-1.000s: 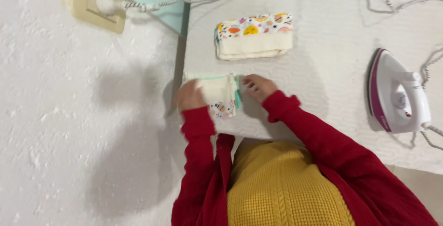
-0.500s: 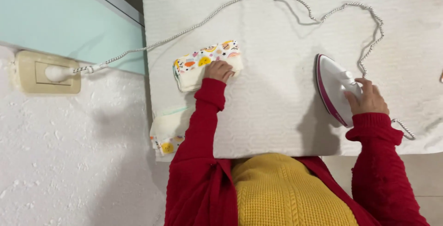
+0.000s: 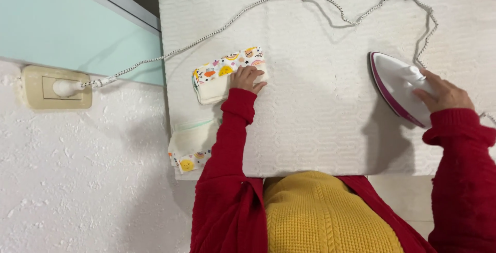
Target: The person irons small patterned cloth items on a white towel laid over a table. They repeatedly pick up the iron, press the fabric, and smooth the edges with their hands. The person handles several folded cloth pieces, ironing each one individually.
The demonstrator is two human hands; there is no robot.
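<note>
Left hand pressed flat on folded white cloth with colourful printed border at upper centre, right hand gripping white-and-magenta iron at right, not yet ironed; second folded cloth set aside lower left.

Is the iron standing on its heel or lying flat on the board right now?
Standing on its heel: the iron shows its pale soleplate side-on, clear of the white cover, with the right hand on it.

White-and-magenta iron, rainbow-print cloth
</note>
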